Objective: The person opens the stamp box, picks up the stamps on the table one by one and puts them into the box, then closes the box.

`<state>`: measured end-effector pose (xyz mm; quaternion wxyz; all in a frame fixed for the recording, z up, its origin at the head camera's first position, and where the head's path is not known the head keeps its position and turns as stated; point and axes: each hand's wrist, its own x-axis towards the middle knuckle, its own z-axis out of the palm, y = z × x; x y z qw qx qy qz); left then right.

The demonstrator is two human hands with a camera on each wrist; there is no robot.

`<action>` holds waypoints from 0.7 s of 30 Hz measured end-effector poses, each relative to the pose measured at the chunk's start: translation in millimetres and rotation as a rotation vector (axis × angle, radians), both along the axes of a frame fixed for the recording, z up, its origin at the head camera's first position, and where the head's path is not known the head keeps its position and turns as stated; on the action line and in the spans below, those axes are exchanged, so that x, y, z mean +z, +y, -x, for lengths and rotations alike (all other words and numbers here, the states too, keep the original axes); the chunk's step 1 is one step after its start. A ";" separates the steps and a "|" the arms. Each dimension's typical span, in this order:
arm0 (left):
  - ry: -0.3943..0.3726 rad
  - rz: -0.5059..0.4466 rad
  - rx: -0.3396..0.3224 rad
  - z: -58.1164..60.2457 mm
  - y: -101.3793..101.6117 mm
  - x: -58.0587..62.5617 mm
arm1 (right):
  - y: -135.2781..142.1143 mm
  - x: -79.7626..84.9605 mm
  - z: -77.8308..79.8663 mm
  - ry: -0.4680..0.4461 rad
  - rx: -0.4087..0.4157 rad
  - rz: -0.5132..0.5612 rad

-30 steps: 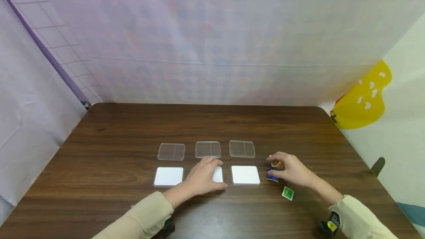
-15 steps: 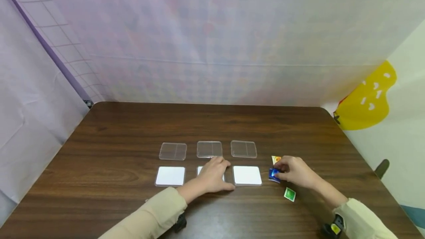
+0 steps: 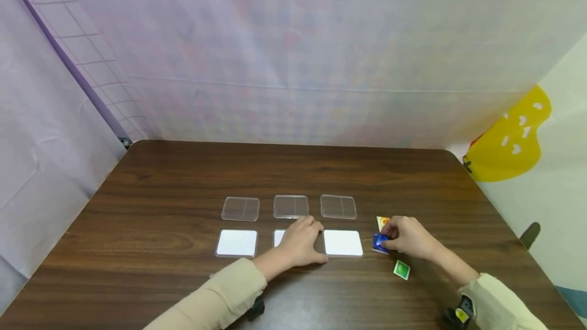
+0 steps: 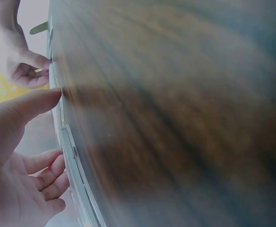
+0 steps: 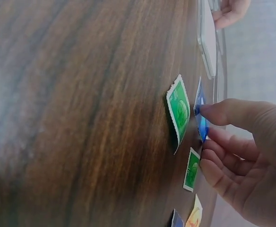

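Observation:
Small postage stamps with toothed edges lie at the right of the table. My right hand (image 3: 410, 238) pinches a blue stamp (image 5: 202, 111) between thumb and fingers, low over the wood. A green stamp (image 3: 401, 270) lies nearer me, and a yellow-orange stamp (image 3: 382, 222) lies beyond the fingers. The right wrist view also shows a second green stamp (image 5: 191, 170) and a dark blue one (image 5: 176, 219). My left hand (image 3: 300, 243), thumb and fingers apart, rests around the middle white-filled case (image 3: 278, 237) and covers most of it.
White-filled clear cases lie left (image 3: 236, 243) and right (image 3: 343, 243) of the middle one. Behind them is a row of transparent lids: left (image 3: 240, 209), middle (image 3: 291, 207) and right (image 3: 338, 207). Curtains border the brown wooden table (image 3: 137, 238).
My right hand has drawn slightly back from the yellow-orange stamp and now pinches the blue stamp. The left hand has shifted slightly right over the middle case.

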<state>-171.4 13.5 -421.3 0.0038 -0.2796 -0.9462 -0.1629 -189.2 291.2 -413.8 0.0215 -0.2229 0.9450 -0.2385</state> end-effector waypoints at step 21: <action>0.017 0.024 0.026 2.0 2.8 -2.2 | 15.4 9.3 16.5 -0.245 0.198 0.109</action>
